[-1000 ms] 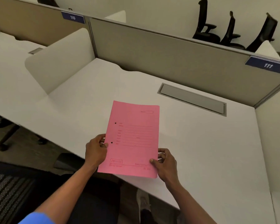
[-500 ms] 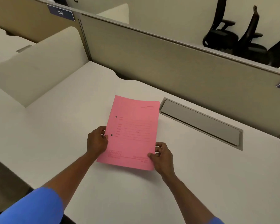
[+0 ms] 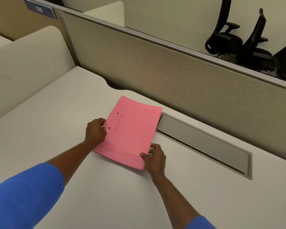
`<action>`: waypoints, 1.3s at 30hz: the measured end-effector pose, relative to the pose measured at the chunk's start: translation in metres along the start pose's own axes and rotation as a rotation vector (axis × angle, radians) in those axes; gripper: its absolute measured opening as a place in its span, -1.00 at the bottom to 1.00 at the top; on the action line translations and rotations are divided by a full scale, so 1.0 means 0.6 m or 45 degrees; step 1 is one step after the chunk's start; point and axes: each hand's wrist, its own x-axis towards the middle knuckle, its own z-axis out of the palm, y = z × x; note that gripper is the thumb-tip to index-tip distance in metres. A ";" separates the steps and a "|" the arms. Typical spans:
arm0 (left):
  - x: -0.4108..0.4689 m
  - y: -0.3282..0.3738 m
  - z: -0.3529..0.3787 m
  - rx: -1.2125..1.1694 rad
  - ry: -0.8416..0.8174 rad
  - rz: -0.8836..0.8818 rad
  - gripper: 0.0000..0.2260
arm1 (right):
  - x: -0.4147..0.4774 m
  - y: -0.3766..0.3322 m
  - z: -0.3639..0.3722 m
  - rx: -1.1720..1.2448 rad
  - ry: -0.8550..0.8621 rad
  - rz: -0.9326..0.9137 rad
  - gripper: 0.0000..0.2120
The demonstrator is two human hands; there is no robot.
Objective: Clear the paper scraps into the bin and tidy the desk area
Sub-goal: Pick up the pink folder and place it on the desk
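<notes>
Pink folder (image 3: 132, 131) is lying on the white desk (image 3: 56, 129), both hands gripping it: left hand (image 3: 96, 131) pinching its left edge, right hand (image 3: 155, 157) its near right corner.

Soft, even light from overhead falls on my worktop (image 3: 40, 129). Shadows are faint. Edges bow from the wide lens, slightly soft.

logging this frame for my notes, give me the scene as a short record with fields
setting: white desk in a cubicle, grey partition behind
main item: pink folder, printed side up
left hand: grips the folder's left edge by the punch holes
right hand: pinches the folder's near right corner
folder position: low over the desk, far right corner beside the cable flap; contact with the desk unclear
background: black chairs beyond the partition
sign: 110
bin: not in view
scraps: none visible
</notes>
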 end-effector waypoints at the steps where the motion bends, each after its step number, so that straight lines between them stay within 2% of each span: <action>1: 0.012 0.004 0.006 0.006 0.001 -0.001 -0.66 | 0.011 -0.001 0.006 -0.013 0.002 0.003 -0.59; 6: 0.061 0.014 0.031 0.058 -0.038 0.003 -0.64 | 0.057 -0.002 0.029 -0.068 0.005 -0.036 -0.52; 13: 0.104 0.032 0.049 0.235 -0.099 0.058 -0.40 | 0.090 -0.007 0.051 -0.182 0.026 -0.136 -0.44; 17: 0.113 0.040 0.057 0.313 -0.090 0.093 -0.41 | 0.102 -0.017 0.061 -0.284 0.022 -0.138 -0.35; 23: 0.126 0.054 0.070 0.429 -0.088 0.056 -0.45 | 0.109 -0.029 0.075 -0.391 0.086 -0.107 -0.43; 28: 0.133 0.063 0.077 0.442 -0.071 0.031 -0.50 | 0.108 -0.038 0.083 -0.524 0.113 -0.066 -0.41; 33: 0.140 0.068 0.081 0.432 -0.075 0.017 -0.50 | 0.109 -0.039 0.084 -0.550 0.131 -0.075 -0.54; 39: 0.141 0.062 0.082 0.423 -0.082 0.028 -0.49 | 0.112 -0.031 0.082 -0.546 0.105 -0.115 -0.54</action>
